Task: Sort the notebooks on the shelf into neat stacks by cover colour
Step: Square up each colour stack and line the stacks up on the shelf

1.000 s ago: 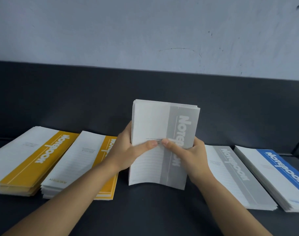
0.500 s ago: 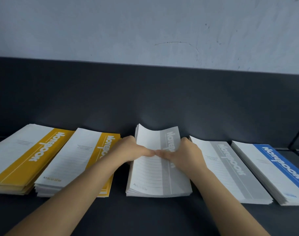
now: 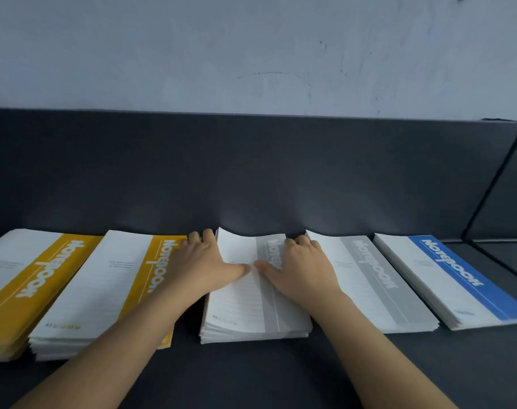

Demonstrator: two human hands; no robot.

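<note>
A stack of grey-striped notebooks [image 3: 245,311] lies flat on the dark shelf [image 3: 251,376] in the middle. My left hand [image 3: 205,265] grips its left edge, thumb on the cover, fingers curled over the far left corner. My right hand [image 3: 300,268] grips its right edge the same way, and the two thumbs nearly meet on the cover. A second grey stack [image 3: 378,287] lies just to the right, then a blue stack [image 3: 454,281]. Two yellow stacks [image 3: 24,287] [image 3: 104,290] lie to the left.
A dark back panel [image 3: 251,172] rises right behind the stacks, with a pale wall above it. A dark divider [image 3: 499,184] closes the shelf at the far right. Bare shelf surface runs along the front edge under my forearms.
The grey stack, held upright a second ago, was tipped back and now lies flat on the shelf. Both hands went down with it and stayed on its edges.
</note>
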